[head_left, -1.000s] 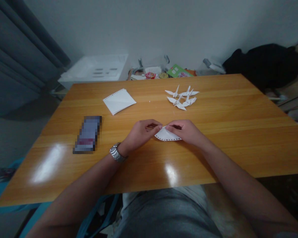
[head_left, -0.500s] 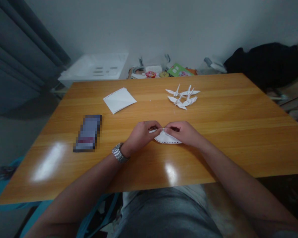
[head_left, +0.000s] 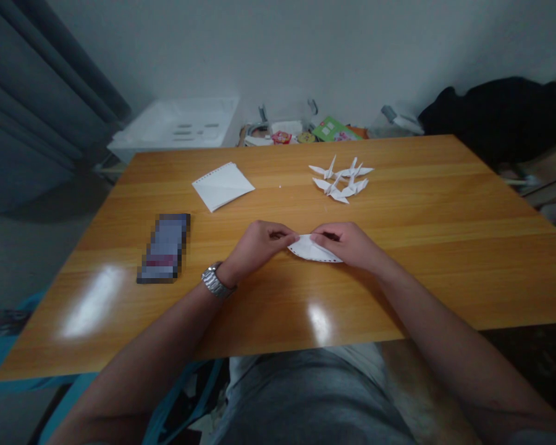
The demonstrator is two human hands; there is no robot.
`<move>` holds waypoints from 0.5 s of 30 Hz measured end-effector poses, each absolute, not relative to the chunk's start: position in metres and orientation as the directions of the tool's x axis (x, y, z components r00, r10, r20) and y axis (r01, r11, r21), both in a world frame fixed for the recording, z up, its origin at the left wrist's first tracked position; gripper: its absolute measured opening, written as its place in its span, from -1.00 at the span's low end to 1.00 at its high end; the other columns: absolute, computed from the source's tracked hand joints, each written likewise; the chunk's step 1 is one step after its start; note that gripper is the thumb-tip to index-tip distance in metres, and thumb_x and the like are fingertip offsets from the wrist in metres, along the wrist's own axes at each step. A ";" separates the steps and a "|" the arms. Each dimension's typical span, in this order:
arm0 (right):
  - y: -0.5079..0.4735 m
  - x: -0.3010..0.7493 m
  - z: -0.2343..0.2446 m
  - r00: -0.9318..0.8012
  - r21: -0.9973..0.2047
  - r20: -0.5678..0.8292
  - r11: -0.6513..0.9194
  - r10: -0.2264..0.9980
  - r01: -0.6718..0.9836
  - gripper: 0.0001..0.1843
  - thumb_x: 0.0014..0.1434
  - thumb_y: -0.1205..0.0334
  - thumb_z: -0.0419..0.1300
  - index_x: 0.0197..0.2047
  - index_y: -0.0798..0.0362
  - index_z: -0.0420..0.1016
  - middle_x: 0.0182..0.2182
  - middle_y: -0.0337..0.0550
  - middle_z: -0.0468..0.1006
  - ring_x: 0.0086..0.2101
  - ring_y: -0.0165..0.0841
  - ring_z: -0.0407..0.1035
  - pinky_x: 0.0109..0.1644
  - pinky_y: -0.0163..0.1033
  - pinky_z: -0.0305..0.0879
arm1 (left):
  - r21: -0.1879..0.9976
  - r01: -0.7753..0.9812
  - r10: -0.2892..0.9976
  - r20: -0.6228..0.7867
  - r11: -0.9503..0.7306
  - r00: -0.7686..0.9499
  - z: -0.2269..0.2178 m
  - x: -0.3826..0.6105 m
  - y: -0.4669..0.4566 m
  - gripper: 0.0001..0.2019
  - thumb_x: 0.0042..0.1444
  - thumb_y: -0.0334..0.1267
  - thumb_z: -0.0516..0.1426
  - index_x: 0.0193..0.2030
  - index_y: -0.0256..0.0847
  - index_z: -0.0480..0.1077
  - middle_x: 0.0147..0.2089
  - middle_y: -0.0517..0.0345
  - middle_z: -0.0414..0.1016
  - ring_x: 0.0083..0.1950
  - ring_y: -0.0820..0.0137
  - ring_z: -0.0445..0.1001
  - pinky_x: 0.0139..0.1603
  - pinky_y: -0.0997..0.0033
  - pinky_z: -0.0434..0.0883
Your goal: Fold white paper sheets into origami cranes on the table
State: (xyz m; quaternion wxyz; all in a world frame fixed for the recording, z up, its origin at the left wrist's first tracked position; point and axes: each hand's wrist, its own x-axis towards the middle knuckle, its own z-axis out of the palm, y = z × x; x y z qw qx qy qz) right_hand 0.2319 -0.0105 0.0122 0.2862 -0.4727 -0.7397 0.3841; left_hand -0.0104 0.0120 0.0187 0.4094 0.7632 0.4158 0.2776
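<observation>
A folded sheet of white paper [head_left: 312,250] with a row of punched holes along its near edge is held just above the table. My left hand [head_left: 265,245] pinches its left end between thumb and fingers; a metal watch is on that wrist. My right hand [head_left: 347,246] grips its top right part, thumb on the near face. The fingers behind the paper are partly hidden. Beyond my hands, several folded paper cranes [head_left: 340,179] sit close together on the table.
A stack of hole-edged white paper [head_left: 223,186] lies at the back left. A blurred-out phone [head_left: 164,248] lies at the left of the wooden table [head_left: 445,247]. Past the far edge stand a white plastic bin [head_left: 189,123] and a green booklet [head_left: 334,130].
My hands have moved apart along the paper's top edge, the left one leftward. More of the paper's upper edge shows between them, and it has risen slightly in view.
</observation>
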 end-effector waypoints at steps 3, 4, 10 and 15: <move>-0.009 0.234 0.012 -0.378 -0.844 0.057 0.247 0.924 0.477 -0.62 0.33 -0.05 0.14 -0.22 0.06 0.65 -0.28 -0.10 0.67 -0.29 -0.24 0.48 -0.19 -0.18 0.30 | 0.861 0.411 0.875 0.075 -0.298 0.478 0.018 -0.015 0.015 -0.69 0.25 0.00 0.23 -0.24 -0.21 0.65 -0.25 0.07 0.69 -0.27 0.35 0.58 -0.28 0.45 0.44; -0.009 0.234 0.012 -0.377 -0.843 0.057 0.247 0.924 0.477 -0.61 0.33 -0.05 0.14 -0.22 0.06 0.65 -0.28 -0.10 0.67 -0.30 -0.24 0.48 -0.20 -0.18 0.30 | 0.863 0.410 0.875 0.074 -0.296 0.478 0.018 -0.015 0.016 -0.69 0.25 0.00 0.22 -0.25 -0.22 0.65 -0.25 0.07 0.69 -0.28 0.35 0.58 -0.29 0.46 0.43; -0.007 0.235 0.010 -0.382 -0.831 0.055 0.254 0.923 0.494 -0.64 0.34 -0.02 0.14 -0.22 0.07 0.64 -0.29 -0.12 0.67 -0.29 -0.26 0.49 -0.20 -0.21 0.29 | 0.837 0.436 0.849 0.061 -0.330 0.525 0.020 -0.016 0.017 -0.62 0.32 0.01 0.15 -0.26 -0.25 0.64 -0.31 0.12 0.66 -0.33 0.41 0.53 -0.37 0.49 0.34; -0.007 0.235 0.008 -0.367 -0.838 0.090 0.270 0.926 0.475 -0.66 0.34 0.02 0.15 -0.21 0.08 0.64 -0.29 -0.12 0.67 -0.30 -0.28 0.49 -0.21 -0.22 0.30 | 0.805 0.482 0.867 0.079 -0.346 0.491 0.020 -0.016 0.017 -0.63 0.30 0.03 0.17 -0.26 -0.24 0.65 -0.30 0.11 0.67 -0.34 0.41 0.53 -0.39 0.50 0.31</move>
